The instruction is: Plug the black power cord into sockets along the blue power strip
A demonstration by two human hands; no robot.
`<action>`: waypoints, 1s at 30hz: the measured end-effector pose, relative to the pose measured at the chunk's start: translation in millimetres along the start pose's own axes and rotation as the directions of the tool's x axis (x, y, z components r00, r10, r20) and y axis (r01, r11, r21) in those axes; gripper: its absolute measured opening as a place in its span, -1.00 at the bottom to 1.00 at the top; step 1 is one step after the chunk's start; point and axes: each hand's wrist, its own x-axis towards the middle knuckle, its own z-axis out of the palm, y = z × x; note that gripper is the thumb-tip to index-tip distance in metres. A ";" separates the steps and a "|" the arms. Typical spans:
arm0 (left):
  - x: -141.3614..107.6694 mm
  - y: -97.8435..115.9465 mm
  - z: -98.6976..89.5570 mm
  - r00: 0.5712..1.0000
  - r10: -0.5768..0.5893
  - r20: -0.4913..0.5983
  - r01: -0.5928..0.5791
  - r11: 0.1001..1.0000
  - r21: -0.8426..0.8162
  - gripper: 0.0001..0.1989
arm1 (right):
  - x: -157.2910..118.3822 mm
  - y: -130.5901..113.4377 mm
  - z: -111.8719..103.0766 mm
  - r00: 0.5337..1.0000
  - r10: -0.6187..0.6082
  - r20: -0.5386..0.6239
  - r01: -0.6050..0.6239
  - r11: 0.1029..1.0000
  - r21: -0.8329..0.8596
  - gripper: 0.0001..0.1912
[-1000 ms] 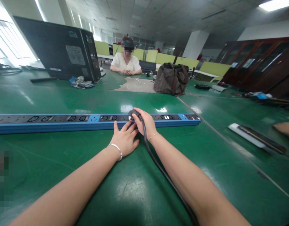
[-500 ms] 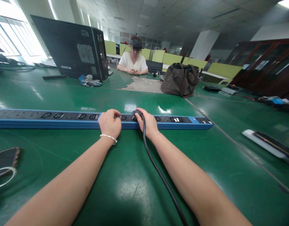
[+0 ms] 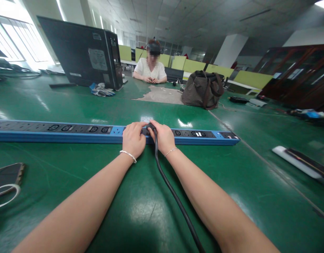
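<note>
A long blue power strip [image 3: 114, 140] with a black face and several sockets lies across the green table. My right hand [image 3: 163, 137] is closed around a black plug [image 3: 150, 126] held over the middle of the strip. Whether the plug's pins sit in a socket is hidden. From the plug a thick black cord [image 3: 172, 191] runs down toward me between my forearms. My left hand [image 3: 134, 140] is closed over the strip just left of the plug, its fingertips curled over the far side and partly hidden, close to the plug.
Beyond the strip stand a black computer case [image 3: 80, 52], gloves [image 3: 102, 90] and a brown bag [image 3: 202, 89]. A person [image 3: 150, 70] sits across the table. A phone-like dark object [image 3: 7, 175] lies at left, a white and black bar [image 3: 296, 161] at right.
My left hand has slid right along the strip, up beside the plug, uncovering a blue socket section. My right hand with the plug has shifted slightly left.
</note>
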 end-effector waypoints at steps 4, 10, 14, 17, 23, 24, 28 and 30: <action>0.3 0.5 1.9 0.998 0.013 0.059 -0.014 1.000 0.023 -0.55 | -1.1 -1.0 2.6 0.999 0.042 -0.010 -0.041 0.999 0.026 -0.62; -0.3 2.3 0.7 0.994 -0.021 0.104 0.013 0.997 0.076 -0.53 | -3.8 -5.7 8.7 0.989 0.147 -0.029 -0.145 0.988 0.043 -0.57; -0.3 4.7 0.0 0.992 -0.065 0.105 0.053 0.992 0.114 -0.54 | -4.4 -13.1 5.5 0.994 0.113 -0.006 -0.112 0.990 0.082 -0.60; 0.1 4.1 -0.1 0.992 -0.067 0.108 0.053 0.990 0.129 -0.54 | -4.1 -16.8 1.0 0.996 0.089 0.019 -0.090 0.993 0.079 -0.62; 0.3 1.9 0.1 0.991 -0.056 0.119 0.041 0.991 0.127 -0.54 | -4.7 -15.4 2.5 0.998 0.067 0.002 -0.067 0.996 0.067 -0.62; 0.3 2.1 0.2 0.991 -0.058 0.117 0.043 0.991 0.126 -0.54 | -5.0 -15.1 4.1 0.998 0.064 -0.008 -0.063 0.995 0.076 -0.62; 0.6 3.2 -0.3 0.991 -0.064 0.116 0.049 0.990 0.132 -0.54 | -5.9 -13.7 9.1 0.996 0.085 -0.030 -0.080 0.989 0.122 -0.61; 0.9 3.1 -1.3 0.989 -0.068 0.128 0.049 0.988 0.145 -0.54 | -5.3 -10.7 8.8 0.997 0.079 -0.007 -0.077 0.985 0.152 -0.59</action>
